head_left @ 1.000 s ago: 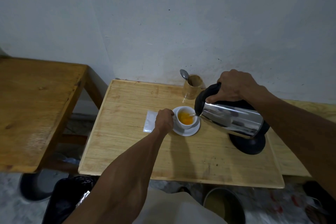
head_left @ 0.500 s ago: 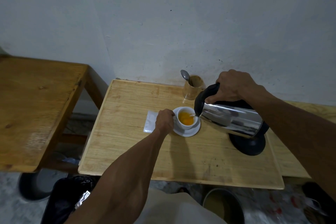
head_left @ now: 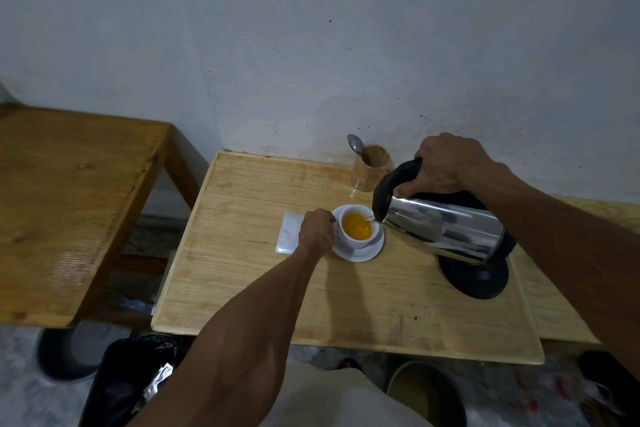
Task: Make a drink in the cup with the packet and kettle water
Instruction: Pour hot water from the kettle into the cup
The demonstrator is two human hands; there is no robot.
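A white cup (head_left: 356, 242) holding orange liquid stands on a white saucer (head_left: 367, 253) in the middle of the light wooden table (head_left: 242, 270). My left hand (head_left: 315, 232) grips the cup's left side. My right hand (head_left: 446, 166) holds the black handle of a steel kettle (head_left: 443, 230), tilted to the left with its spout over the cup's right rim. A thin stream of water falls into the cup. A white packet (head_left: 289, 234) lies flat on the table, partly under my left hand.
The kettle's black base (head_left: 474, 279) sits to the right of the saucer. A wooden holder (head_left: 370, 170) with a spoon (head_left: 356, 146) stands by the wall. A darker wooden table (head_left: 69, 204) is at left. A black bin (head_left: 128, 385) and a round pot (head_left: 426, 392) are on the floor.
The kettle stays tilted and water keeps running into the cup; the orange liquid level looks slightly higher. Both hands have hardly moved.
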